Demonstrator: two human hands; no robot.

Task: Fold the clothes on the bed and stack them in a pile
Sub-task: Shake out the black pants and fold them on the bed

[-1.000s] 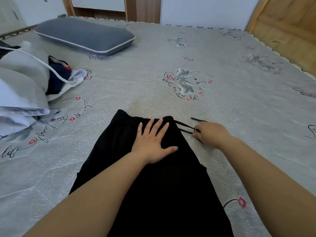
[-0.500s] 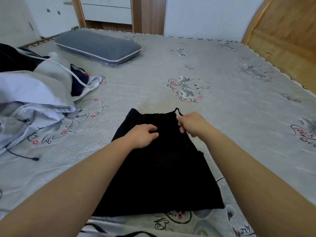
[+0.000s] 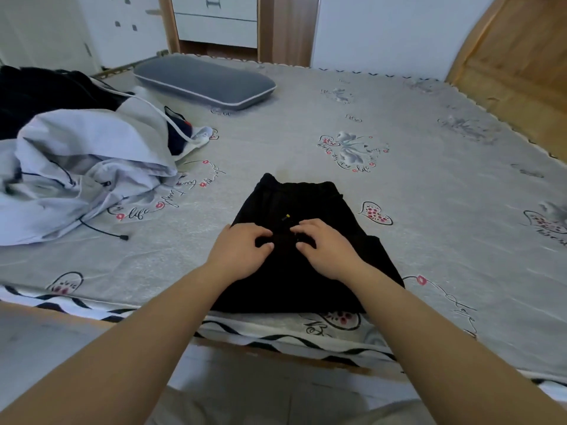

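Head view: both hands, left hand (image 3: 242, 250) and right hand (image 3: 325, 246), have left the waistband and now pinch the black shorts (image 3: 306, 210) mid-cloth, fingers curled, ready for another fold.

The bed (image 3: 429, 210) is covered by a grey sheet printed with hearts, flowers and script. A folded black garment (image 3: 306, 271) lies near its front edge. A heap of unfolded clothes (image 3: 76, 167) sits at the left, and a grey pillow (image 3: 202, 79) lies at the far side.
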